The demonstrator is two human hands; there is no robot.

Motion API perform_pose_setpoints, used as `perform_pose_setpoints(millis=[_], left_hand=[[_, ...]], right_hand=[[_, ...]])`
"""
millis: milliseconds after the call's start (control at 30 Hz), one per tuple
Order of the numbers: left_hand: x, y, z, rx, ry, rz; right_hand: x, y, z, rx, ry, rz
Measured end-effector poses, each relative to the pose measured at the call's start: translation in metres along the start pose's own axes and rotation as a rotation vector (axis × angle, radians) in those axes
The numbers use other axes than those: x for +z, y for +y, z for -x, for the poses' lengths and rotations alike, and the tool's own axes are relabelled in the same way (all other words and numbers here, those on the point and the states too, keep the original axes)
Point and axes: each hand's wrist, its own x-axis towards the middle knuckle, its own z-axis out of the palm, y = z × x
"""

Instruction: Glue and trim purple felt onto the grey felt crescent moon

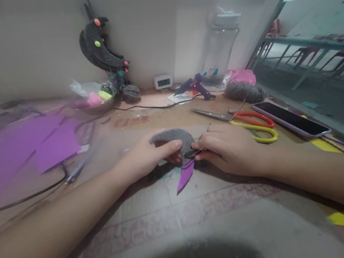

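My left hand [150, 154] grips a crescent-shaped piece [177, 139] whose upper part is wrapped in grey yarn and whose lower tip [186, 177] is bare purple foam. My right hand [228, 148] pinches the piece's right side where the grey wrapping ends, fingers pressed together. Both hands rest low over a cardboard sheet [187, 219] on the table.
Scissors with orange and yellow handles [255, 126] and a phone [290, 118] lie right of my hands. Behind them sit a ball of grey yarn [244, 90], a blue glue gun [194, 85], a bowl of bits [96, 98] and a dark crescent ornament [97, 47]. Purple foam sheets [56, 146] lie at left.
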Motion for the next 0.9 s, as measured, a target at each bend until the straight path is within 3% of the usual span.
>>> perform_pose_setpoints(millis=[300,567,900], left_hand=[[0.0007,0.0,0.0009,-0.019,0.01,0.003],[0.0,-0.0005,-0.0016,-0.021,-0.003,-0.002],[0.001,0.0011,-0.0012,-0.028,-0.007,0.027]], right_hand=[[0.0025,0.0003,0.0008,0.0,0.028,-0.041],[0.001,-0.0008,0.0043,0.102,0.01,-0.17],[-0.0001,-0.0024,0.0007,0.043,-0.002,-0.063]])
